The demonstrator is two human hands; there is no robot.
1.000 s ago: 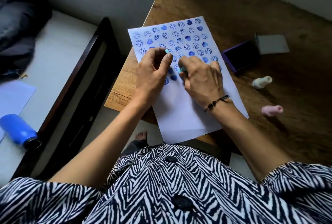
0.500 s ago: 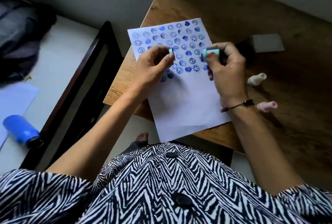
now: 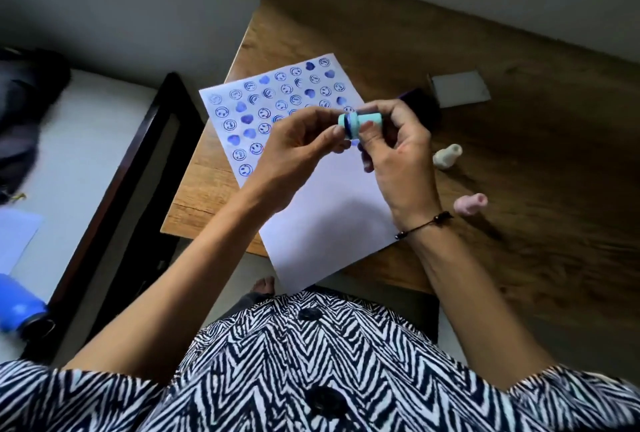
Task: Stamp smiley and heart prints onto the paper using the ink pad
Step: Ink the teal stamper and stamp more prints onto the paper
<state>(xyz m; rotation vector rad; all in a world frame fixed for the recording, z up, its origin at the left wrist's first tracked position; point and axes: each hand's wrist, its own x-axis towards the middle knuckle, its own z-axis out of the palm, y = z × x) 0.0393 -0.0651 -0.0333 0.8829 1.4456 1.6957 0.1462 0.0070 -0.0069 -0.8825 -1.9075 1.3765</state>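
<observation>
- Both hands now up off the paper [image 3: 332, 209] & meeting in mid-air; 0.5 s ago they were apart, L low by the prints, R w/ the stamp over toward the ink pad.
- R hand [image 3: 398, 168]: closed on the teal stamp [image 3: 360, 122], thumb + fingers round the barrel, stamp lying sideways.
- L hand [image 3: 294, 151]: fingertips pinched at the stamp's flared inked end; cap or just the rim, can't tell.
- Handling, my read: small, light, hard plastic, prob. slick; hold by the barrel, keep skin off the wet blue face.
- Paper thin, floppy, lower part overhangs the surface [image 3: 519, 33] edge, no hand pinning it, may slide.
- Ink pad [image 3: 420, 107] half hidden behind R hand, lid [image 3: 460, 88] beside it; white stamp [image 3: 448, 156] & pink stamp [image 3: 471, 204] lie R of the sheet.
</observation>
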